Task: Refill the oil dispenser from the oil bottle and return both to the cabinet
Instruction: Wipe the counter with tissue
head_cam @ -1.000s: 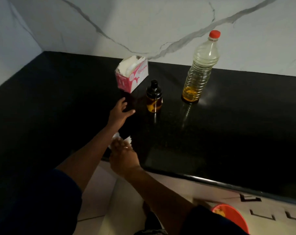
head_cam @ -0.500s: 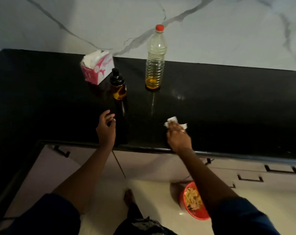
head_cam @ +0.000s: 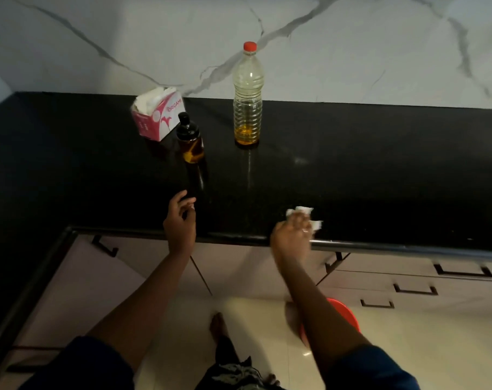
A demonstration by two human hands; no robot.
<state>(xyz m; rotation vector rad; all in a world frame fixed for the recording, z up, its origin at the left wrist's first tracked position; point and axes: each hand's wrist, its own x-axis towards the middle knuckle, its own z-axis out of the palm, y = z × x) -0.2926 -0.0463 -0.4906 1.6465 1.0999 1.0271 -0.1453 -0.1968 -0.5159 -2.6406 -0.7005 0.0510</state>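
Note:
A clear plastic oil bottle (head_cam: 247,99) with a red cap stands upright on the black counter (head_cam: 380,170), a little yellow oil at its bottom. Left of it stands the small amber oil dispenser (head_cam: 190,142) with a black top. My left hand (head_cam: 180,220) hovers over the counter's front edge below the dispenser, fingers loosely curled, holding nothing. My right hand (head_cam: 292,236) grips a crumpled white tissue (head_cam: 305,216) against the counter near the front edge, well below the bottle.
A pink tissue box (head_cam: 157,116) sits just left of the dispenser. Pale cabinet doors and drawers (head_cam: 408,280) with dark handles run under the counter. An orange-red bin (head_cam: 343,316) stands on the floor behind my right arm. A marble wall backs the counter.
My right hand with the tissue slid right along the counter, from beside my left hand to below the bottle. My left hand drew back toward the front edge. The view shifted.

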